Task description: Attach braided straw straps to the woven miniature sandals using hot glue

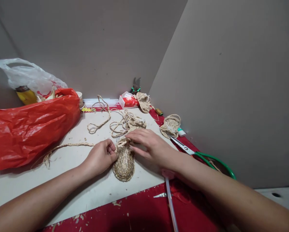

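Gripping woven sole (124,161), left hand (103,157) palm inward.

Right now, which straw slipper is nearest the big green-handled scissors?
The rightmost straw slipper, beside the teal-and-white tube: the blades of the scissors reach its near edge, while the others lie farther left.

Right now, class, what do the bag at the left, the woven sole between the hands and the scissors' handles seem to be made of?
Red bag: thin, glossy plastic film; it shows crinkles and highlights.
Woven sole: matt plant fibre, perhaps straw; pale braided strands coil round.
Scissors' handles: smooth green plastic, or coated metal; an even sheen.
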Tool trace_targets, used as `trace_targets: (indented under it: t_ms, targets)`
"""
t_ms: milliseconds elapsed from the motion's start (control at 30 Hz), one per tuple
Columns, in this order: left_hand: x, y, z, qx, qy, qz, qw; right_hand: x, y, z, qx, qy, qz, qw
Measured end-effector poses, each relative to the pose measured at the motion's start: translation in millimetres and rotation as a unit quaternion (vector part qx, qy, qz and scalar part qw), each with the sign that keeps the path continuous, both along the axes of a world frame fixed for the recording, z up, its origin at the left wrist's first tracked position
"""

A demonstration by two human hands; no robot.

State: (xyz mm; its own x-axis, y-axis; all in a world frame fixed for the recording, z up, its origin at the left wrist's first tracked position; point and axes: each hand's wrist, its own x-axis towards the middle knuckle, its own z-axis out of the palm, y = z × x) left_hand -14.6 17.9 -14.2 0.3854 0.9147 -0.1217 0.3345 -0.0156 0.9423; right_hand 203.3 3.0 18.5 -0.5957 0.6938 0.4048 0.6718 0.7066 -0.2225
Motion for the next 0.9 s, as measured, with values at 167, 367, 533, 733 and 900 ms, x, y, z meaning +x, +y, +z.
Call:
trace_targets:
  t_ms: [167, 367, 533, 733, 900]
  targets:
    - [4.3, -3.1, 6.6, -0.028, -0.07, 0.008, 0.997, -1.6, 23.3, -14.7, 0.016, -0.028, 0.078, 0.996]
    - [5.5, -5.1, 11.2, -0.037, -0.102, 0.027, 0.994, -1.2, 18.2, -4.9, 0.095, -0.149, 0.1, 0.979]
    - [4.3, -1.5, 4.6, -0.026, -0.125, 0.043, 0.991, -6.2, 10.8, 3.7, 0.118, -0.218, 0.098, 0.964]
    - [2.9, -2.0, 3.4, -0.069, -0.115, 0.022, 0.991, -3.4, 7.3, 6.8, 0.116, -0.16, 0.117, 0.973]
    - [3.7, -3.2, 7.1, -0.068, -0.102, 0.025, 0.992, -3.1, 6.2, 6.8, 0.156, -0.169, 0.15, 0.962]
